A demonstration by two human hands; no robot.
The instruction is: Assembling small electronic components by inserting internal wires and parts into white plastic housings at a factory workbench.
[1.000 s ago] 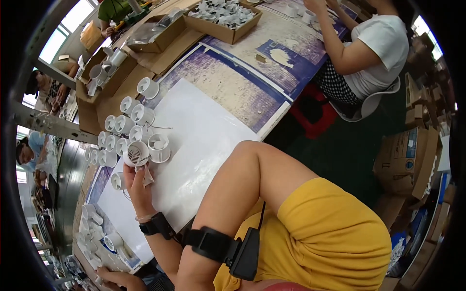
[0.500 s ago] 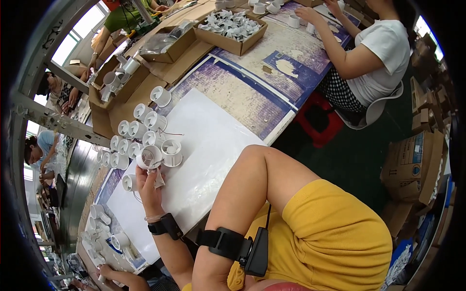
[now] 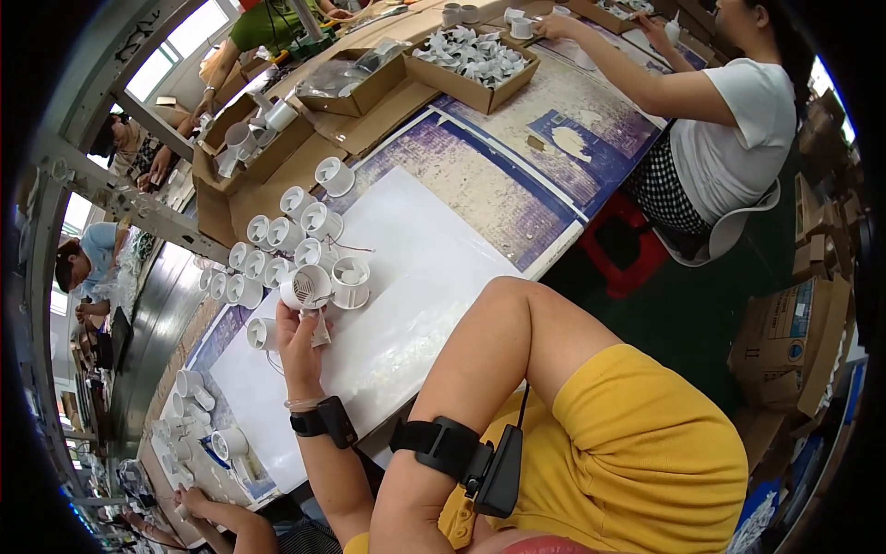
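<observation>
My left hand (image 3: pixel 299 340) is closed around a white plastic cup-shaped housing (image 3: pixel 302 288) with a slotted grille in its bottom. It is held up over the near side of a group of similar parts, its open end tilted toward me. Thin wires show at its rim, and a small white piece (image 3: pixel 320 332) hangs beside my fingers. Just to the right stands another white housing (image 3: pixel 351 284) with a fan-like piece inside. A further housing (image 3: pixel 262 333) lies left of my hand. My right arm (image 3: pixel 461 397) is sharply bent, with a black strap; its hand is out of the picture.
White sheeting (image 3: pixel 406 249) covers the near worktable. Several white housings (image 3: pixel 320 220) stand beyond my hand. Cardboard boxes hold fan-like pieces (image 3: pixel 471 57), plastic bags (image 3: pixel 346 74) and white tubes (image 3: pixel 277 115). A co-worker (image 3: pixel 748 120) sits at right; another's arm (image 3: pixel 231 522) reaches in at lower left.
The whole view has shifted, so the table scene appears farther right. My left hand still holds the housing in about the same place. The co-worker at right has moved their arms.
</observation>
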